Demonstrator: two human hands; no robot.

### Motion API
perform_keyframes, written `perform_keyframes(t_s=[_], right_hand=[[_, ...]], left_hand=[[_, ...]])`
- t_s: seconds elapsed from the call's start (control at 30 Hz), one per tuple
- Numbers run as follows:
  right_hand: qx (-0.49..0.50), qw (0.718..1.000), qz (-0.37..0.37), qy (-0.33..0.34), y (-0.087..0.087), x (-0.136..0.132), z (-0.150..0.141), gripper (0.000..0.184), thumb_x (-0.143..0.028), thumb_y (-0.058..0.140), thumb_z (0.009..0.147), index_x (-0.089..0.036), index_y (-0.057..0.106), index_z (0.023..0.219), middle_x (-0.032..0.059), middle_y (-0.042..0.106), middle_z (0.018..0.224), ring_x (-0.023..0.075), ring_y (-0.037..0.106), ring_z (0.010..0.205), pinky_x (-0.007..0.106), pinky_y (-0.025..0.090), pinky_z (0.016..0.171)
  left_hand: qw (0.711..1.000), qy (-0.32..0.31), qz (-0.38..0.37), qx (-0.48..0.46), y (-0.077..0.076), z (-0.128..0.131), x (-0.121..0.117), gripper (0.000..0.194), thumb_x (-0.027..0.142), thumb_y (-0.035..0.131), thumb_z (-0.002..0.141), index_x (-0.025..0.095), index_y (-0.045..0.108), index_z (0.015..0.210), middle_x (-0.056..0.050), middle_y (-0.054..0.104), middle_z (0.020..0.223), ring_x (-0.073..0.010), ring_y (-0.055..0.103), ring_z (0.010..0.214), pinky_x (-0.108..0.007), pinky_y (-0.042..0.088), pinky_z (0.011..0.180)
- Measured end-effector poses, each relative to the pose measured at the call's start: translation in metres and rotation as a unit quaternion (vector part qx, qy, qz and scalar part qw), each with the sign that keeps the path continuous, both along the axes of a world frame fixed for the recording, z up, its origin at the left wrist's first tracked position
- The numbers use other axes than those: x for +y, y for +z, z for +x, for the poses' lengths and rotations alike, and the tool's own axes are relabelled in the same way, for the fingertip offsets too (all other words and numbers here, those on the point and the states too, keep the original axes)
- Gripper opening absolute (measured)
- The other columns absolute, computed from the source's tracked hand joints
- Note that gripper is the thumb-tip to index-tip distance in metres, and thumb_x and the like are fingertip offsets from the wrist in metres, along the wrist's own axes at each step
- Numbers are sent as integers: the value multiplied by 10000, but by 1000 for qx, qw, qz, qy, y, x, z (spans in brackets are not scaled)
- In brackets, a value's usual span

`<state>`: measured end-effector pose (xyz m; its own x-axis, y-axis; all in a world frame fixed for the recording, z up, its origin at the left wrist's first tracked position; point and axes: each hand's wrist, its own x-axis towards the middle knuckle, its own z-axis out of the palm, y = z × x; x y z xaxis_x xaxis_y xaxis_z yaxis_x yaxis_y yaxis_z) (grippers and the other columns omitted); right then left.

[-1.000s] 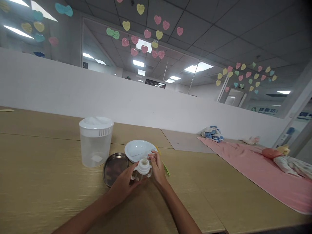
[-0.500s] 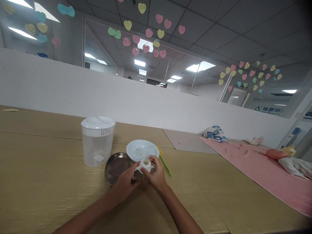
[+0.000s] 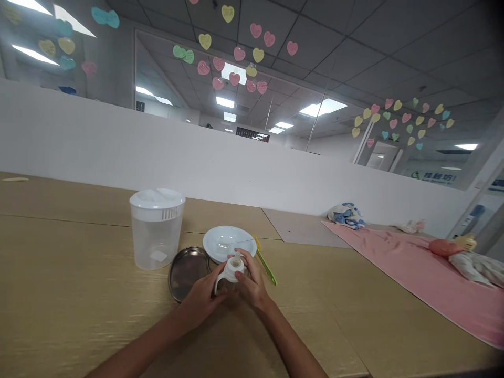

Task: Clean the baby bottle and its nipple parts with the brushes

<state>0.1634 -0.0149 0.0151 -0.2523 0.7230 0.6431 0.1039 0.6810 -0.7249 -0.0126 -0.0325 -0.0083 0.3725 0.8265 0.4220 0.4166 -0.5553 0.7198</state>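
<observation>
Between my two hands is a baby bottle with a white collar, a clear teat on top and a white side handle. My left hand is closed round its left side, by the handle. On the other side my right hand grips the collar, thumb at the front and fingers behind. The bottle's lower body is mostly hidden by my hands. Just behind it stands a white bowl with something clear inside. A round metal pan lies to the left, partly behind my left hand.
A clear plastic bucket with a white lid stands at the left. A green and yellow brush-like tool lies right of the bowl. Farther right are a pink cloth, a crumpled blue and white cloth and a doll-like figure.
The bottle has turned a little in my hands, and its left handle shows more. My right fingers have shifted on the collar. The other things lie as before.
</observation>
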Motion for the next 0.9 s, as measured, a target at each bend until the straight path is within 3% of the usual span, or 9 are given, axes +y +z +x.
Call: perform_keyframes(t_s=[0.2,0.3,0.4,0.5,0.63,0.73,0.9], right_hand=[[67,983,46,-163,-8,12,11,386,-391,432,874,-189,499,1196,108,587,1166,232,535,1095,422,395,956],[-2,984,84,-157,-10,9,10,442,-393,471,854,-182,442,1242,117,562,1193,235,522,1107,421,392,961],[-72,981,113,-143,-12,6,5,674,-409,589,771,-174,306,1337,132,524,1240,255,494,1144,425,382,971],[-49,978,129,-155,-14,10,5,693,-425,534,801,-163,236,1370,138,505,1254,245,490,1145,428,374,976],[15,973,70,-218,-15,18,13,437,-413,383,890,-167,448,1244,110,595,1111,217,554,1032,404,410,916],[-18,975,47,-215,-15,17,14,416,-462,346,895,-171,623,1004,94,648,977,223,578,958,379,434,861],[-90,974,93,-184,-11,7,2,380,-462,524,806,-171,606,1037,87,645,963,222,584,897,340,459,796]], left_hand=[[1000,6,16,2,-2,0,0,619,308,562,784,235,345,1360,-40,639,1138,-208,600,988,-274,455,844],[1000,8,13,5,-5,0,2,618,294,552,789,230,339,1366,-42,657,1089,-202,618,923,-285,461,837],[1000,10,9,1,-8,1,2,616,261,546,782,227,346,1364,-43,654,1091,-209,612,939,-303,455,864],[1000,8,9,-2,-7,2,2,612,260,540,791,224,335,1367,-54,631,1144,-215,592,997,-313,433,906],[1000,11,8,-2,-6,2,2,614,292,554,794,226,331,1363,-57,596,1206,-219,564,1059,-317,415,932],[1000,8,5,-6,-7,2,2,628,311,572,787,226,334,1362,-60,581,1232,-226,553,1081,-326,415,933],[1000,14,3,-9,-7,2,2,632,305,566,789,208,336,1370,-68,655,1088,-234,587,1010,-345,433,904]])
